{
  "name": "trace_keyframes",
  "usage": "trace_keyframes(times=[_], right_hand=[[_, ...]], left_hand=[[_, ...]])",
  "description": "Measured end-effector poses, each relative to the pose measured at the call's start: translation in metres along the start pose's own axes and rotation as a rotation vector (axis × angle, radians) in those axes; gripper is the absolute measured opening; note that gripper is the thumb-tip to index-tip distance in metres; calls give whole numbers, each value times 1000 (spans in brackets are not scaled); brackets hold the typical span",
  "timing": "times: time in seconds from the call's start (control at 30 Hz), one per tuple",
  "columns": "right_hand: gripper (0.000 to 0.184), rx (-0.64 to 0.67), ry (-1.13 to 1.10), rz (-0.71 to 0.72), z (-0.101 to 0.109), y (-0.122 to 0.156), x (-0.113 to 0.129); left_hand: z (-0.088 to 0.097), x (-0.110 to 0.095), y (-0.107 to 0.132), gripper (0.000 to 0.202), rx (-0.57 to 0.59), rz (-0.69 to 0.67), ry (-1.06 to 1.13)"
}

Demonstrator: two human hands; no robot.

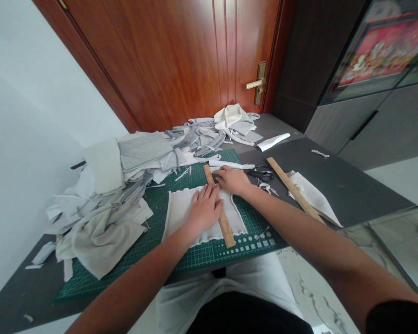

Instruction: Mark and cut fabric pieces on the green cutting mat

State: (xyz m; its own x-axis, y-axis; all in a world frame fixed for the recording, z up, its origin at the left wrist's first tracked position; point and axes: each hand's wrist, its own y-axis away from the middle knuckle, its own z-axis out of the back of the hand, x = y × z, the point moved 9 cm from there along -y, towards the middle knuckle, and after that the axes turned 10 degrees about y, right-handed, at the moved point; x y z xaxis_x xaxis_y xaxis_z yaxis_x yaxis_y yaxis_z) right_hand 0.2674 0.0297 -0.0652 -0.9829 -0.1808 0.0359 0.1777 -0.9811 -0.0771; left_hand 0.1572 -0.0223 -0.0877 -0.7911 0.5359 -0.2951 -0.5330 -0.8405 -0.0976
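A white piece of fabric (181, 208) with wavy edges lies flat on the green cutting mat (191, 264). Across it runs a wooden ruler (226, 229), slanting from upper left to lower right. My left hand (205, 208) presses on the ruler and the fabric, fingers stretched out flat. Close to the ruler's far end, my right hand (231, 180) is closed, its fingers bent at the fabric's upper edge. Something small and dark shows by its fingertips, too hidden to name.
Grey and white fabric pieces (146, 150) are heaped along the left and back. Black scissors (262, 173) lie right of my right hand. Farther right, a second wooden ruler (294, 190) rests partly on white fabric (315, 197). A wooden door (153, 60) stands behind the table.
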Motion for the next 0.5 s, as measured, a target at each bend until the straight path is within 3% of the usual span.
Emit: trace_keyframes(times=[0.17,0.5], right_hand=[[47,21,15,27,-14,-44,2],[49,17,30,-19,-16,-82,-9]], left_hand=[[-7,4,1,53,2,-15,-14],[-6,3,6,54,8,-32,2]])
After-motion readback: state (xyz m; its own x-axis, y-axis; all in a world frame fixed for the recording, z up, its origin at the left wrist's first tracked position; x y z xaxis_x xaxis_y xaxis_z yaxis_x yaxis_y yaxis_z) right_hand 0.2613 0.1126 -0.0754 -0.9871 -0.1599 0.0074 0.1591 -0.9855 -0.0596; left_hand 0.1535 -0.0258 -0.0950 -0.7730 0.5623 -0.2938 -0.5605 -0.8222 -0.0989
